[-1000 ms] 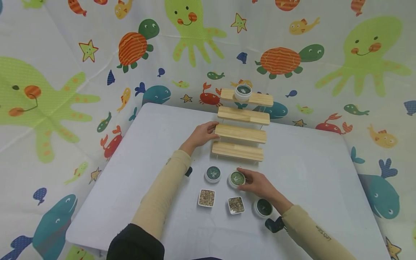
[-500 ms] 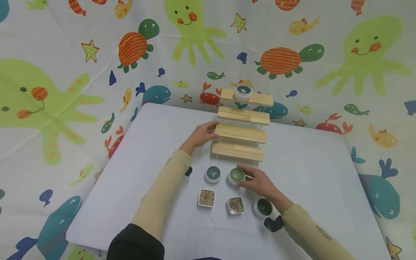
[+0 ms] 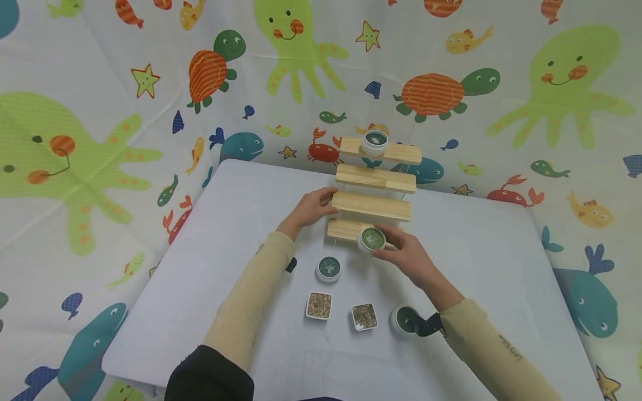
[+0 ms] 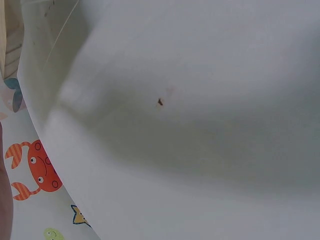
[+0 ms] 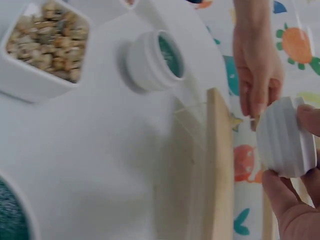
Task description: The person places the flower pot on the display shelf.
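A stepped display stand with several pale wooden boards [image 3: 371,206] stands on the table. My left hand [image 3: 312,206] grips its left end at the second board from the bottom, with the fingertips partly hidden by the board. My right hand [image 3: 407,252] pinches a small round white pot [image 3: 372,239] with a green top, between thumb and fingers. This pot is raised and overlaps the lowest board [image 3: 343,229] in the head view. In the right wrist view, the pot's ribbed white side [image 5: 285,137] shows between the fingers. The left wrist view shows mostly white tabletop [image 4: 210,150].
Another white pot [image 3: 375,143] sits on the top board. On the table nearer me are a dark-green pot [image 3: 329,269], two square dishes of small stones [image 3: 319,305] [image 3: 364,316] and a further round pot [image 3: 400,321]. A sea-animal curtain [image 3: 321,61] hangs behind.
My right hand has lifted the green-topped pot off the table and moved it forward to the lowest board. The left hand stays at the stand.
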Motion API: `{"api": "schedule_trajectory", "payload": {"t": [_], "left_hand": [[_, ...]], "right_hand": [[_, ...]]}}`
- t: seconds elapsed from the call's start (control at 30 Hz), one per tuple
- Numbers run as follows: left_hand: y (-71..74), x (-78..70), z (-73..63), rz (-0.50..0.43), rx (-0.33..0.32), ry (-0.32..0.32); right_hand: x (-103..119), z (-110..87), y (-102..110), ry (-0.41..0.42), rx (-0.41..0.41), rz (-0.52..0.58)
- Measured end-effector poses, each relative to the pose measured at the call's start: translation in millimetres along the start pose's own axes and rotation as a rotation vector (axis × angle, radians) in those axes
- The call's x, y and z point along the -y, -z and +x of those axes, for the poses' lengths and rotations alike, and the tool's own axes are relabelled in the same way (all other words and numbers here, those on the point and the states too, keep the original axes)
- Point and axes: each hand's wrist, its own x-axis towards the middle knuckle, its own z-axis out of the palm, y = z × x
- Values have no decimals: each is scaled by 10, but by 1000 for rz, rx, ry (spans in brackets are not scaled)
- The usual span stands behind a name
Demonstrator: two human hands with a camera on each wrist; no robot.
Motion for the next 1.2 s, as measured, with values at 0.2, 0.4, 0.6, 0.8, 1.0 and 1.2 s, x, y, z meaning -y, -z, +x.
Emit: {"api": "schedule_trajectory", "payload": {"t": [0.2,0.4,0.6,0.8,1.0,1.2], "left_hand": [[-6,-3,-7,9,-2,-1],[-6,-15,-10,18,-4,4],[-1,-22,-12,15,-2,13],[1,-34,-10,22,-9,18],[3,-35,-9,22,-9,19],[-3,-27,-7,23,-5,18]], "right_hand": [[169,55,144,-13,-72,13],[233,129,236,-37,-136,25],[280,192,336,-54,-195,63],[369,255,466,-86,-238,91],[459,318,573,-104,-272,101],[532,393,695,-116,-300,111]]}}
